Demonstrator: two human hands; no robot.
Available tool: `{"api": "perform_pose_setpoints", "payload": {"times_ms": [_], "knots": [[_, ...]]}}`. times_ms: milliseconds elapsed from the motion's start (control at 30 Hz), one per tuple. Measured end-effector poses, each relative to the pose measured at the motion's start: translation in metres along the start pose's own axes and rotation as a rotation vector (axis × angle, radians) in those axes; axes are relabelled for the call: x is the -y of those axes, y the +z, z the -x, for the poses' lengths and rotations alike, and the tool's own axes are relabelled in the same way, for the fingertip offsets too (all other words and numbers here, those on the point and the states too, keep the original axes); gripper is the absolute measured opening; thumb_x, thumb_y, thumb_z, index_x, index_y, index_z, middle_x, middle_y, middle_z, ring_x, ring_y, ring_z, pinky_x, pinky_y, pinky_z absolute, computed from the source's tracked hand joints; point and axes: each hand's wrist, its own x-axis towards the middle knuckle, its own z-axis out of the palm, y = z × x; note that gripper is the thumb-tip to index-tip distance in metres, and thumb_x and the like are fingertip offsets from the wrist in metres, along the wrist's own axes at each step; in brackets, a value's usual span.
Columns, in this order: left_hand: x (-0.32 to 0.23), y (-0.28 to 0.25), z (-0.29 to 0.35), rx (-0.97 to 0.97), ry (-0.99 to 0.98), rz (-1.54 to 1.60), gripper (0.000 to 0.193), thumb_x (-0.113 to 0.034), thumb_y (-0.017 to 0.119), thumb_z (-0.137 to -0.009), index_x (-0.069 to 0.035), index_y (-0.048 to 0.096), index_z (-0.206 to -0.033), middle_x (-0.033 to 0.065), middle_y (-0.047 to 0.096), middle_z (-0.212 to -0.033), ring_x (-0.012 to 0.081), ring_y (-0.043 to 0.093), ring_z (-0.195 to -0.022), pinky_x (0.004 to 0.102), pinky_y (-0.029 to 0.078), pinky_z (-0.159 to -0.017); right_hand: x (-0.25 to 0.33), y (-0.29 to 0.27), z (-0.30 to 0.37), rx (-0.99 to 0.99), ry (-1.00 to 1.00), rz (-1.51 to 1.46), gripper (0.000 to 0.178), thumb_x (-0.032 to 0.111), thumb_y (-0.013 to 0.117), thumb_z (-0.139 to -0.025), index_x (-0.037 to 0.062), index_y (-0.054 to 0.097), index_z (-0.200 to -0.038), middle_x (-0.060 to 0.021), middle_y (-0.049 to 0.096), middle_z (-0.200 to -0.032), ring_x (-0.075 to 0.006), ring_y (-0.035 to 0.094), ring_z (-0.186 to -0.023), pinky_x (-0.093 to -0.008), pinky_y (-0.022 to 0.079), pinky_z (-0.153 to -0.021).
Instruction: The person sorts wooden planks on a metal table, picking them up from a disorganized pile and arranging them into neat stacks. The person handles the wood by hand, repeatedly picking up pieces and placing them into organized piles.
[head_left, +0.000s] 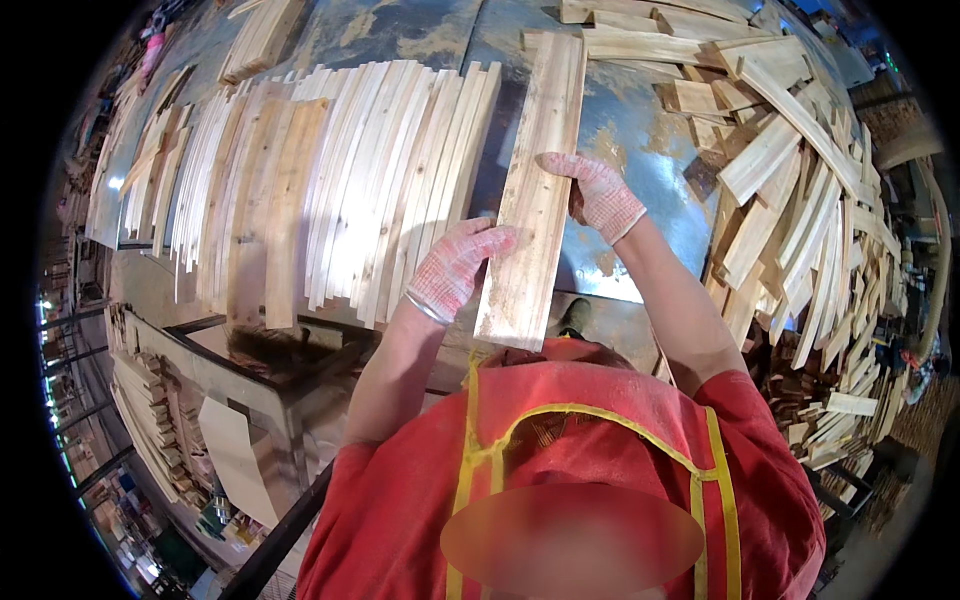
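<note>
A long, pale wooden board (535, 180) reaches from near my chest out over the metal table, its far end leaning slightly right. My left hand (458, 262), in a white and red knit glove, grips its left edge with the thumb on top. Farther along, my gloved right hand (597, 193) closes on the right edge, thumb across the upper face. The fingers under the board are hidden from both hands. Just left of the board, a row of narrow wooden strips (400, 170) lies side by side, with a few wider planks (290, 200) among them.
The blue-grey metal table (600, 255) has sawdust patches. A jumbled heap of offcuts (790, 180) covers its right side and spills down. More boards (262, 40) lie at the far left. A metal frame (285, 385) and stacked wood (150, 410) stand at the lower left.
</note>
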Motion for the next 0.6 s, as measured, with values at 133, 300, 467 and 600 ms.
{"api": "perform_pose_setpoints", "payload": {"times_ms": [133,300,467,600], "knots": [[0.003,0.005,-0.002,0.063,-0.026,-0.053,0.044,-0.031,0.074,-0.098,0.003,0.07,-0.125,0.0083,0.075,-0.113,0.0159,0.071,-0.104,0.0316,0.056,-0.095,0.004,-0.005,0.012,0.069,-0.039,0.032,0.052,0.016,0.081,-0.092,-0.0038,0.06,-0.136,-0.0144,0.073,-0.123,-0.0272,0.073,-0.113,-0.0422,0.058,-0.103],[0.006,0.014,-0.001,-0.011,0.106,-0.321,0.036,-0.03,0.075,-0.095,0.003,0.071,-0.109,0.0123,0.076,-0.098,0.02,0.071,-0.089,0.0372,0.057,-0.078,-0.01,-0.005,0.022,-0.026,-0.22,-0.085,0.048,0.016,0.079,-0.094,-0.0021,0.061,-0.134,-0.0132,0.073,-0.122,-0.0281,0.072,-0.11,-0.0432,0.059,-0.101],[0.016,0.036,0.011,-0.179,0.252,-1.216,0.03,-0.033,0.065,-0.094,-0.004,0.069,-0.097,0.0225,0.07,-0.091,0.0426,0.069,-0.088,0.0517,0.054,-0.078,0.036,-0.024,0.009,-0.294,-0.389,-0.474,0.044,0.032,0.083,-0.093,0.0101,0.069,-0.129,-0.0045,0.074,-0.117,-0.0246,0.07,-0.105,-0.0425,0.056,-0.1],[0.034,0.043,0.007,-0.242,0.286,-1.385,0.031,-0.036,0.064,-0.094,-0.005,0.065,-0.092,0.023,0.069,-0.094,0.0455,0.069,-0.093,0.0548,0.054,-0.08,0.043,-0.008,-0.004,-0.449,-0.454,-0.476,0.041,0.039,0.083,-0.094,0.0108,0.073,-0.122,-0.0063,0.074,-0.113,-0.0254,0.067,-0.102,-0.0456,0.054,-0.097]]}}
